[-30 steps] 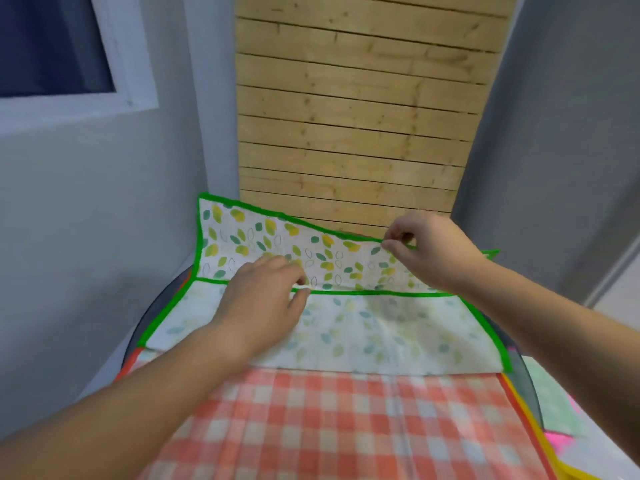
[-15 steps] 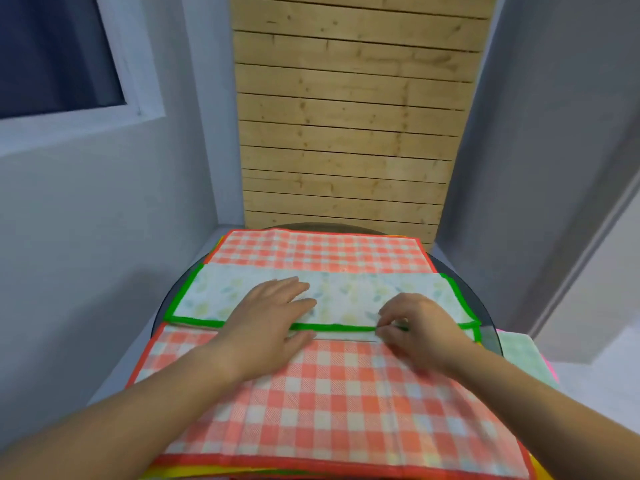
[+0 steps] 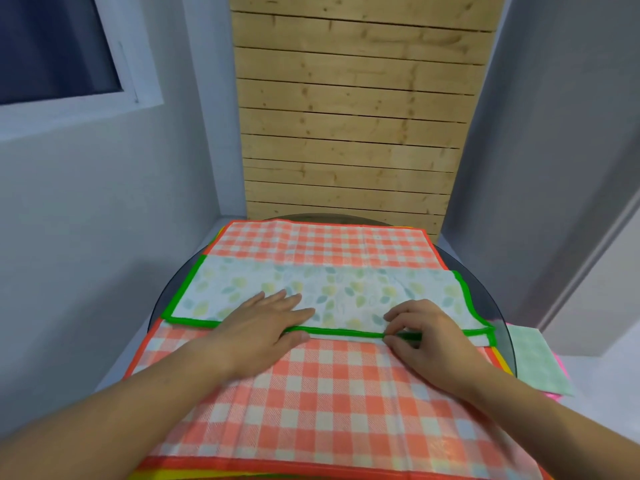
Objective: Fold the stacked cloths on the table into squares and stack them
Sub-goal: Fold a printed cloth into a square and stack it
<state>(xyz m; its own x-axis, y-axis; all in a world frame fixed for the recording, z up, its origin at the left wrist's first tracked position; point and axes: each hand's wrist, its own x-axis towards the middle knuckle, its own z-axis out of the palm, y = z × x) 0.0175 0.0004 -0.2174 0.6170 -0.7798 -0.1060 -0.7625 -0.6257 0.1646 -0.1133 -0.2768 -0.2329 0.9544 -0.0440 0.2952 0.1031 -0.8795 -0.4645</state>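
While the white leaf-printed cloth with a bright green hem lies folded into a long strip across the orange-and-white checked cloth on top of the stack, both hands work at its near edge, set apart from each other. The left hand presses flat on the strip with straight fingers. The right hand pinches the green hem between thumb and curled fingers.

A thin band of the lower layer peeks out below the top hem, so the edges do not quite meet. If the crease is pressed like this, the finished piece will likely come out skewed, not square. The strip overhangs the round dark glass table at its right end, and a careless pull could drag it off, or shift the checked cloth beneath. Lifting the flat palm early may let the top layer spring open.
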